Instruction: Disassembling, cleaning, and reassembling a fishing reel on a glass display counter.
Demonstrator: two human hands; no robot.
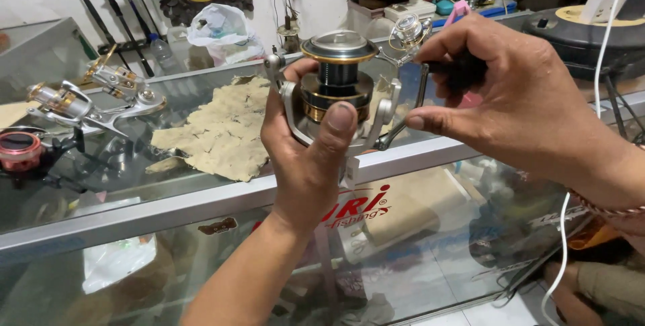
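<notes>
Your left hand (306, 165) has the fishing reel (336, 91) up off the glass worktop (201, 198), held in the air above its near edge. The grip is clamped around the reel's silver body, thumb pressed on the front just under the black and gold spool (338, 71). Spool points up, roughly level.

Your right hand (521, 98) is at the crank side. Fingers closed on the dark handle knob (457, 71), forefinger lying along the silver crank arm (403, 121). That grip is shut on the knob.

Judgement: the step looks like working the handle while the body is braced.

- Keep the left wrist stiff so the body does not twist against the crank.
- Keep the left thumb below the spool lip and clear of the wire bail (396, 51); a turning rotor could catch it.
- Turn from the knob with the fingertips, not by pushing on the arm, so the motion stays smooth and any roughness can be felt.
- Stay over the worktop. A drop here lands on glass.

Around you: a second silver reel (87, 104) lies well off to the left on the worktop, a red and black one (20, 151) beyond it at the edge. A ragged tan cloth (222, 131) lies flat behind the held reel. A white cable (571, 232) hangs past your right wrist; keep it out of the crank's path.
</notes>
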